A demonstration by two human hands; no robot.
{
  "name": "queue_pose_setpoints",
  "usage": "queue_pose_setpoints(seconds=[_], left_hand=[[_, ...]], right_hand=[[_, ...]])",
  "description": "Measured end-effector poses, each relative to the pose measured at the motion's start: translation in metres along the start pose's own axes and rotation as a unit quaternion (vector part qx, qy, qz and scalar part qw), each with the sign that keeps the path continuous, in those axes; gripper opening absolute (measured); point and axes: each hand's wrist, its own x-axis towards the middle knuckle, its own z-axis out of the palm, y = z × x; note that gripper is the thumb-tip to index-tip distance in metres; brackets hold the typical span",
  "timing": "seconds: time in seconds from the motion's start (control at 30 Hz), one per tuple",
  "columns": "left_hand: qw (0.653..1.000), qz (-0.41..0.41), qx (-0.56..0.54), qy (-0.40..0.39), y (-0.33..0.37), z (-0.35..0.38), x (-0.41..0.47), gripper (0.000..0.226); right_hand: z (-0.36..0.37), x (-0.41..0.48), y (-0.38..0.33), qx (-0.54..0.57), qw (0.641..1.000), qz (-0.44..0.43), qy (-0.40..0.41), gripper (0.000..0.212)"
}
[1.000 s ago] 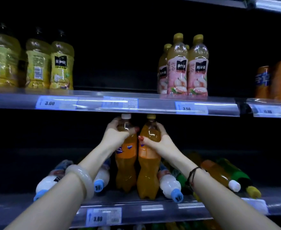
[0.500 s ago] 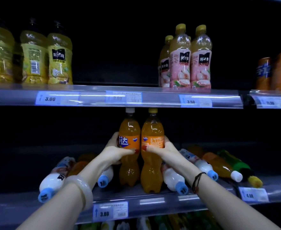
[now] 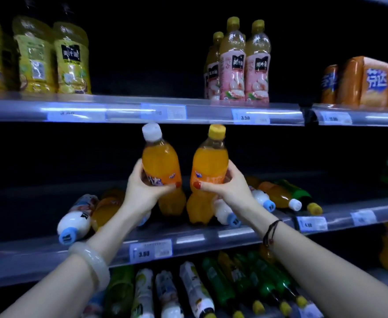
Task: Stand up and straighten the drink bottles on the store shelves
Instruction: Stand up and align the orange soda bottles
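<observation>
Prices and one brand
Upper shelf tag [image 3: 245,117] reads 3.50; the orange pack [image 3: 372,81] says 芬达; other tags blur.

Dim all round; shelf backs [image 3: 147,56] drop to black. Bluish glare streaks the upper shelf rail [image 3: 124,110]. The white-capped bottle [image 3: 159,162] in my left hand [image 3: 142,192] and yellow-capped bottle [image 3: 210,162] in my right hand [image 3: 233,189] glow brightest. Blur smears the price tags [image 3: 75,115].

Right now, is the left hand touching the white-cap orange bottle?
Touching. Head view: the left hand wraps the white-cap orange bottle at its label, thumb across the front.
</observation>
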Motion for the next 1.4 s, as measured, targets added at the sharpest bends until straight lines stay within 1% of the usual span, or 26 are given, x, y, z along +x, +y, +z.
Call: queue_pose_setpoints(seconds=[0.07, 0.2, 0.3, 0.43, 0.5, 0.63, 0.77, 0.83, 0.9, 1.03, 1.13, 1.2, 1.3, 1.4], left_hand=[[1.0, 0.022, -0.015, -0.008, 0.02, 0.001, -0.001, 0.065], [0.996, 0.043, 0.006, -0.08, 0.064, 0.014, -0.01, 0.065], [0.989, 0.04, 0.006, -0.139, 0.089, 0.042, -0.03, 0.065], [0.98, 0.005, -0.004, -0.199, 0.098, 0.102, -0.066, 0.073], [0.976, -0.012, -0.01, -0.217, 0.098, 0.139, -0.088, 0.07], [0.967, -0.062, -0.009, -0.245, 0.087, 0.219, -0.136, 0.071], [0.951, -0.136, -0.006, -0.279, 0.061, 0.291, -0.179, 0.079], [0.947, -0.158, 0.003, -0.28, 0.039, 0.32, -0.197, 0.085], [0.942, -0.16, 0.045, -0.291, 0.016, 0.344, -0.21, 0.089], [0.942, -0.143, 0.064, -0.297, -0.02, 0.376, -0.219, 0.081], [0.955, -0.163, 0.041, -0.245, -0.046, 0.396, -0.214, 0.08], [0.962, -0.172, 0.023, -0.21, -0.063, 0.41, -0.203, 0.08], [0.969, -0.146, 0.041, -0.194, -0.092, 0.426, -0.185, 0.08], [0.968, -0.159, 0.051, -0.19, -0.124, 0.432, -0.171, 0.08]], right_hand=[[-0.011, -0.007, -0.016, 0.015, 1.0, -0.019, 0.007, 0.056], [-0.046, -0.021, -0.048, 0.052, 0.998, -0.024, 0.004, 0.051], [-0.08, -0.038, -0.062, 0.022, 0.999, -0.014, -0.021, 0.046], [-0.146, -0.072, -0.071, -0.048, 0.996, -0.002, -0.077, 0.044], [-0.185, -0.091, -0.068, -0.083, 0.992, 0.02, -0.089, 0.051], [-0.272, -0.125, -0.048, -0.143, 0.979, 0.075, -0.126, 0.064], [-0.348, -0.153, -0.011, -0.185, 0.955, 0.157, -0.173, 0.073], [-0.376, -0.161, 0.012, -0.195, 0.942, 0.187, -0.199, 0.078], [-0.397, -0.167, 0.037, -0.211, 0.932, 0.204, -0.211, 0.078], [-0.427, -0.168, 0.087, -0.219, 0.931, 0.21, -0.205, 0.074], [-0.439, -0.158, 0.124, -0.204, 0.94, 0.211, -0.175, 0.074], [-0.442, -0.148, 0.149, -0.212, 0.946, 0.193, -0.15, 0.075], [-0.436, -0.131, 0.186, -0.243, 0.947, 0.156, -0.138, 0.079], [-0.426, -0.116, 0.219, -0.237, 0.953, 0.147, -0.12, 0.08]])
